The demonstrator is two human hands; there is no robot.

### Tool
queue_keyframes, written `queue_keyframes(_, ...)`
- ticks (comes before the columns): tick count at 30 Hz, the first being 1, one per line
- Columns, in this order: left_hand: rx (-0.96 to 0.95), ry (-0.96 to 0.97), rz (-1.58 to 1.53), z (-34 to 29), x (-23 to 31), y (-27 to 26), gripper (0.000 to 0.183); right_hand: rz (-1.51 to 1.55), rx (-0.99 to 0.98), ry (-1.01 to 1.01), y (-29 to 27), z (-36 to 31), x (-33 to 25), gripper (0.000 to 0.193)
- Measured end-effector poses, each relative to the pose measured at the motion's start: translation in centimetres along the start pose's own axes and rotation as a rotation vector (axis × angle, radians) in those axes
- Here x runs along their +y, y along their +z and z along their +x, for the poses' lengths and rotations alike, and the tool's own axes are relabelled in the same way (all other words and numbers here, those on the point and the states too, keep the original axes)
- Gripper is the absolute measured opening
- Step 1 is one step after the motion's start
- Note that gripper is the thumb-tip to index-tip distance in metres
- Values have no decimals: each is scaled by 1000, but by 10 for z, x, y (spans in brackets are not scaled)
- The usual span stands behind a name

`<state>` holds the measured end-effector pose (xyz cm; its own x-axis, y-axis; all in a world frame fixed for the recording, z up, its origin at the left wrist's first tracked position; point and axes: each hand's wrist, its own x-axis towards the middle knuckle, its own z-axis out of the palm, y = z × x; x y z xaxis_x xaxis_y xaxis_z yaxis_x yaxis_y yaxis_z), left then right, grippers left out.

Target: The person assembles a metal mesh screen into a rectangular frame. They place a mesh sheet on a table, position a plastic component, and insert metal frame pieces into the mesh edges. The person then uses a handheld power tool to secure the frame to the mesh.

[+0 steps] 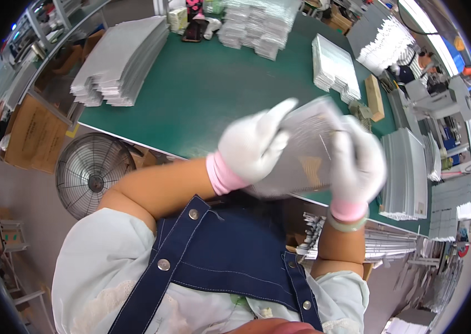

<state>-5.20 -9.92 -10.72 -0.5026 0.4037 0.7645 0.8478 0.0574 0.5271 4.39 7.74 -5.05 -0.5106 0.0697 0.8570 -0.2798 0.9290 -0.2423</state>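
Note:
A thin grey sheet (302, 153), finely ridged and somewhat see-through, is held tilted in front of my chest. It is smeared by motion, so its material is hard to tell. My right hand (359, 161), in a white glove with a pink cuff, grips its right edge. Over its left side is my left hand (252, 143), gloved alike, thumb and fingers apart. Whether those fingertips touch the sheet I cannot tell. Below the hands is a dark blue apron (224, 250).
A green table (207, 83) bears a tall stack of grey sheets (124, 53) at left and clear-wrapped bundles (258, 25) at the back. Towards the right are a smaller stack (333, 64), a wooden block (374, 97) and another stack (405, 175). A floor fan (95, 175) stands left.

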Motion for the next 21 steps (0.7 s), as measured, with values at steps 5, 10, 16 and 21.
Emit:
queue_keyframes(5, 34, 715, 394, 103, 44, -33, 41, 609, 353, 496, -26, -20, -26, 27)
queue_keyframes(10, -380, 580, 188, 78, 4, 17, 54, 592, -2, 576, 31, -112, 8, 29)
queue_keyframes(16, -202, 399, 116, 27, -8, 44, 50, 219, -368, 488, 16, -117, 103, 54)
queue_keyframes(21, -177, 388, 38, 30, -9, 58, 46, -676, -779, 629, 22, -128, 178, 34)
